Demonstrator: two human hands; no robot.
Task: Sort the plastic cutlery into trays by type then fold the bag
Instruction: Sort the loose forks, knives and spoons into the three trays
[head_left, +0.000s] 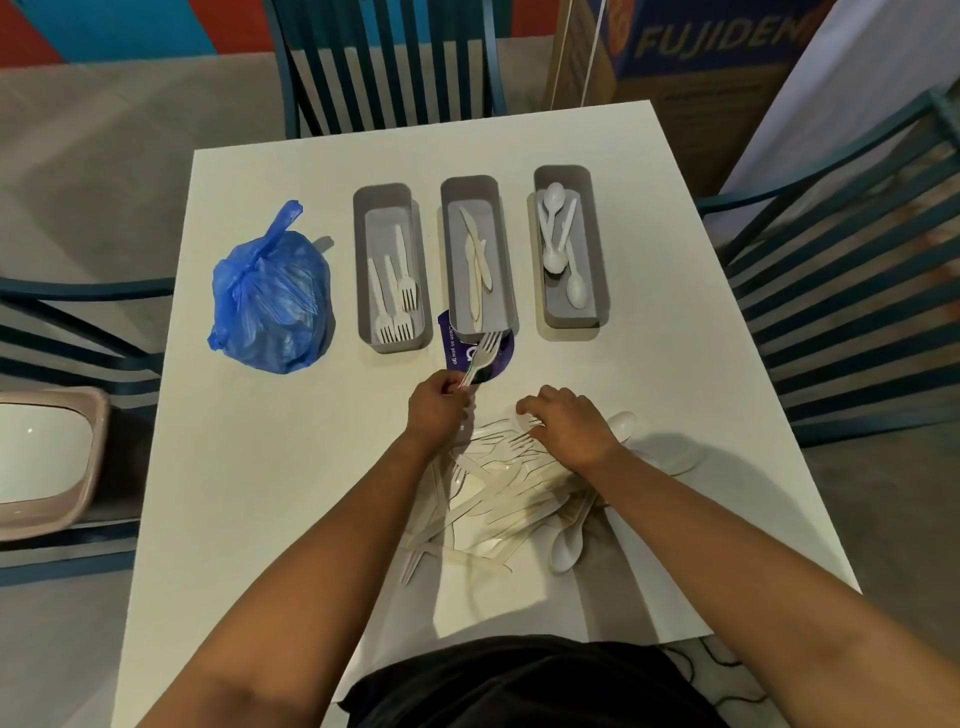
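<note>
Three grey trays stand in a row on the white table (270, 493): the left tray (367, 270) holds forks, the middle tray (452, 260) holds knives, the right tray (589, 249) holds spoons. A knotted blue plastic bag (272, 301) lies left of them. My left hand (436, 410) pinches a white fork (480, 356) by its handle, tines pointing toward the middle tray. My right hand (569, 426) rests with curved fingers on a pile of mixed white cutlery (498, 499) near me; whether it grips a piece is unclear.
A purple round sticker (496, 358) lies under the middle tray's near end. Dark blue slatted chairs stand at the far side (384, 67), right (841, 291) and left. A pale basin (47, 457) sits on the left chair. A cardboard box (701, 57) stands behind.
</note>
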